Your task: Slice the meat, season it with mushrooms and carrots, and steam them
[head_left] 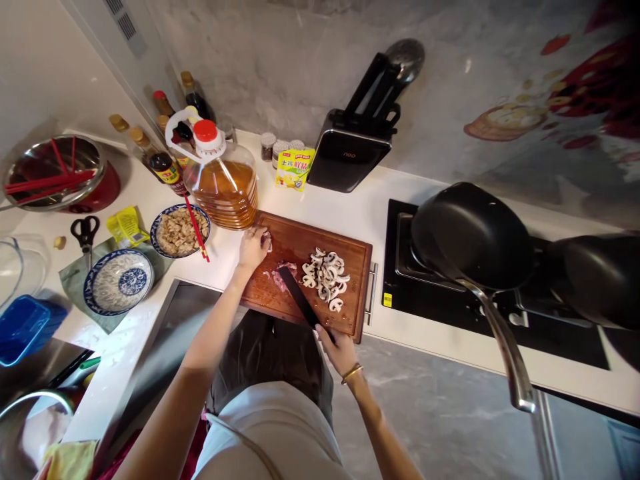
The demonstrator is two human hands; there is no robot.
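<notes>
My right hand (340,350) grips the handle of a kitchen knife (300,295), whose dark blade slants up and left over the wooden cutting board (280,303). The blade's tip rests by a small pile of chopped raw meat (280,280), covering part of it. Sliced mushrooms (327,277) lie spread to the right of the blade. Near the board's upper left edge my left hand (254,249) is closed, fingers curled. A pale pink bit, apparently meat (270,241), shows at its fingertips.
Behind the board stand an oil jug (225,190) and a knife block (350,150). A bowl of cooked-looking pieces (177,230) with red chopsticks and a patterned bowl (119,281) are left. A wok (473,233) sits on the stove (450,297), its handle jutting forward.
</notes>
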